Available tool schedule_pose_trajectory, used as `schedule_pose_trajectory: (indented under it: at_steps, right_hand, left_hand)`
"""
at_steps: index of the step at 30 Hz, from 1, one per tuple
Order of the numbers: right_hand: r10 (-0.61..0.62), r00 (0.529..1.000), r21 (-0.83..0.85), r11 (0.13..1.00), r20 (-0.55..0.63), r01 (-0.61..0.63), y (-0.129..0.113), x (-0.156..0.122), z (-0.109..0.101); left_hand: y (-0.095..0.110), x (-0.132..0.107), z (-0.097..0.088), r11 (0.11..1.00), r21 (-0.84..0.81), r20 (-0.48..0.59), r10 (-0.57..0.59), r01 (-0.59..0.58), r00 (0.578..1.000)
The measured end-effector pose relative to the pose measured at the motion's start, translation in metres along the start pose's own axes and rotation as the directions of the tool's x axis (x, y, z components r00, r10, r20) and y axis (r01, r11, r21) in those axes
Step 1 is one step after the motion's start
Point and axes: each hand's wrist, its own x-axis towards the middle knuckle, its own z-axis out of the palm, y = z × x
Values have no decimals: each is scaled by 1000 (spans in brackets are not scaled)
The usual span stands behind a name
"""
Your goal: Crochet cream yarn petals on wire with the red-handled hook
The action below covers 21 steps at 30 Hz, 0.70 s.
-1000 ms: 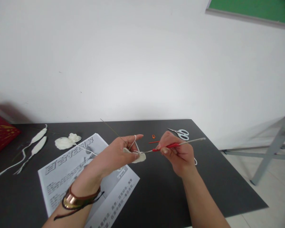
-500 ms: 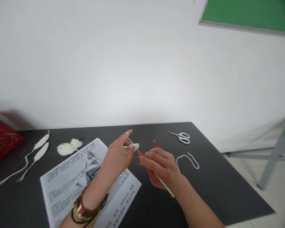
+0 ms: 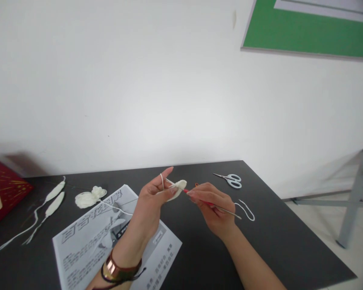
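Observation:
Between the thumb and fingers of my left hand [image 3: 153, 197] is a small white crochet piece [image 3: 180, 187]. White yarn loops round a raised finger of that hand. My right hand [image 3: 214, 205] is closed round a crochet hook [image 3: 210, 203] with a red grip and a metal shaft, its tip at the edge of the piece. From a ball of white yarn [image 3: 86, 199] on the left, a strand runs over the paper toward my left hand. Two finished-looking white crochet petals [image 3: 55, 204] with long tails lie farther left.
A printed sheet [image 3: 87, 241] lies under my left forearm on the black table [image 3: 205, 257]. Scissors [image 3: 232, 181] and a loose white yarn end [image 3: 248, 213] are on the right. An orange stitch marker [image 3: 196, 185] is partly hidden behind my right hand. A red box [image 3: 6, 189] stands at far left.
My left hand has turned, bringing the crochet piece more into sight. My right hand has shifted slightly right and up, and the hook now lies flatter. The view has tilted a little.

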Motion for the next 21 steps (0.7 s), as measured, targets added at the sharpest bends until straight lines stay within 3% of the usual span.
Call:
schedule_pose_trajectory:
  at_steps: [3,6,9,11,13,15,21]
  right_hand:
    - [-15,1000,11,1000,-9,15,1,-1,-1]
    - [-193,980,-129,972,53,198,2,-4,-2]
    - [-386,901,-331,839,199,432,0,-7,-3]
    - [-421,866,-423,756,269,499,-2,-8,-3]
    - [-412,870,-452,744,271,492,-4,-8,-3]
    - [-388,894,-421,789,223,447,-4,-7,-2]
    - [-268,954,-331,895,133,298,-6,-6,-2]
  left_hand:
    - [0,1,0,979,-172,56,-97,105,994]
    - [-2,-1,2,974,-204,31,-91,95,995]
    - [-5,-3,5,996,-49,-85,65,-69,994]
    - [-6,-5,6,968,156,-134,216,-195,967]
    - [-7,-5,7,891,357,-117,342,-282,932]
    - [-6,-3,5,798,497,-55,422,-342,905]
    - [-3,2,-4,603,665,145,474,-440,868]
